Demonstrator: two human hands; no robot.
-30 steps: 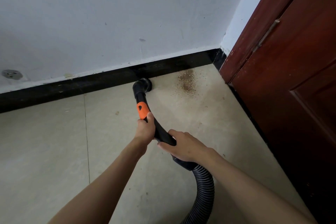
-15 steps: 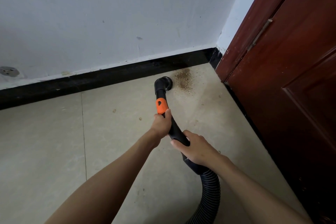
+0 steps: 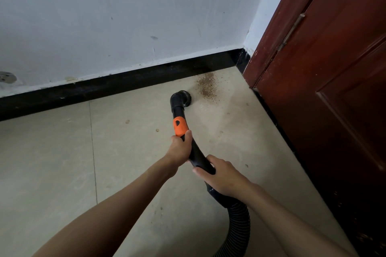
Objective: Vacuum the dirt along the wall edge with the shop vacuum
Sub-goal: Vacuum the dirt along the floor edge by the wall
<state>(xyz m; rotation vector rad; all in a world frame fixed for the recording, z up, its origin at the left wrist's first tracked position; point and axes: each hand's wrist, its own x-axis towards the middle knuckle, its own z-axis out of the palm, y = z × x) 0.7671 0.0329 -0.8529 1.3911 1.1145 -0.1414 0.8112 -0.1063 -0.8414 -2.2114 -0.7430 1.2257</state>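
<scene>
brush nozzle (image 3: 182, 98) poised just left of the dirt (image 3: 206, 88) by the skirting.
left hand (image 3: 180, 148) grips the wand below its orange collar (image 3: 180, 125) to steer; right hand (image 3: 223, 178) wraps the handle where the ribbed hose (image 3: 238, 227) joins, probably bearing its weight. pale tiled floor (image 3: 52, 162), white wall (image 3: 125, 16), black skirting (image 3: 104, 87), red-brown door (image 3: 334, 89) at right.

Black vacuum nozzle (image 3: 181, 98) on its orange-banded wand sits on the floor right beside the brown dirt (image 3: 206, 87) by the baseboard.
</scene>
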